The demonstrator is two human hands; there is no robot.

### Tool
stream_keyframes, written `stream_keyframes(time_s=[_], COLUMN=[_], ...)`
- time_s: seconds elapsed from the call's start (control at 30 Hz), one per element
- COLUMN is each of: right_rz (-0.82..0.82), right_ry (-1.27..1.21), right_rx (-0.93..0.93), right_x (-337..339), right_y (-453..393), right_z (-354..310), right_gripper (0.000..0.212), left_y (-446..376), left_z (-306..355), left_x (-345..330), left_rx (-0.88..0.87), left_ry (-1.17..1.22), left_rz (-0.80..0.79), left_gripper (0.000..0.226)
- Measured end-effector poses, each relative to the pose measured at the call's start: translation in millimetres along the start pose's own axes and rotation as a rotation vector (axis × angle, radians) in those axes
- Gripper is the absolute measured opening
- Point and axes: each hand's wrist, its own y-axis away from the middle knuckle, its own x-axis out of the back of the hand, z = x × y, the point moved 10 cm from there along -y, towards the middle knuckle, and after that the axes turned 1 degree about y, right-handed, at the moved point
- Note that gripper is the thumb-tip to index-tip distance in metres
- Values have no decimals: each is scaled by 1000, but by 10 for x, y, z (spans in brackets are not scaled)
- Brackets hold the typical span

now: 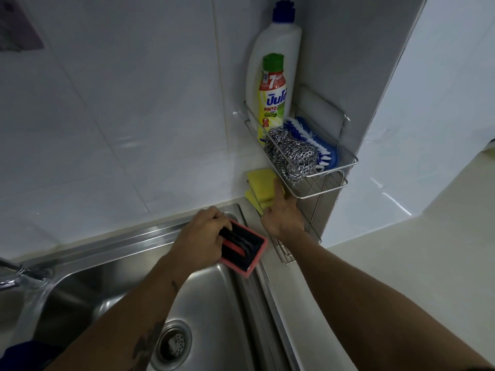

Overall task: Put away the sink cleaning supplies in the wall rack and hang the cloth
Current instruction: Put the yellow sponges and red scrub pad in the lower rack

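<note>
The left hand (199, 236) was closed around the black handle of a pink scrubber pad (245, 249). It held the pad over the right rim of the sink (126, 266). The right hand (281, 212) was open, with its fingers reaching onto the yellow sponges (262, 187). It touched them but did not seem to hold them yet.

The sponges sat in the far corner by the wall, just under the front of the wall rack (325, 183). To do this step well, I think the right hand should pinch the sponges, slide them nearer, and only then lift them. A straight lift would likely bump the wire shelf above.

The rack looked quite full. A steel wool ball (290, 153) lay at the front, touching a blue brush (316, 141) behind it. A yellow soap bottle (272, 97) and a tall white bottle (276, 49) stood at the far end. The only free spot was the near right end. A lower wire part (288, 254) hung by the right wrist and could catch the arm.

A purple cloth (18, 28) was on the wall, far left. I could not tell how it was fixed there.
</note>
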Motion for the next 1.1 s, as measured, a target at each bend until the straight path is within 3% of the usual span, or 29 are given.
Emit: stream_keyframes(time_s=[0.2, 0.4, 0.5, 0.67, 0.83, 1.1], right_rz=[84, 16, 30, 136, 205, 206], right_ry=[-272, -204, -92, 185, 298, 338], right_rx=[230, 422, 439, 446, 367, 278], right_x=[475, 789, 786, 742, 641, 467], right_y=[420, 921, 1087, 1259, 1204, 1085], right_z=[148, 275, 419, 519, 607, 535], right_gripper=[56, 66, 65, 79, 75, 52], left_y=[-193, -444, -508, -549, -520, -267], left_z=[352, 873, 1038, 1219, 1232, 1118], left_x=[93, -105, -207, -409, -531, -710], left_rx=[-23, 7, 46, 72, 181, 235], left_ry=[93, 186, 250, 263, 261, 145], left_rz=[91, 120, 126, 71, 25, -256], left_gripper=[33, 34, 34, 36, 48, 43])
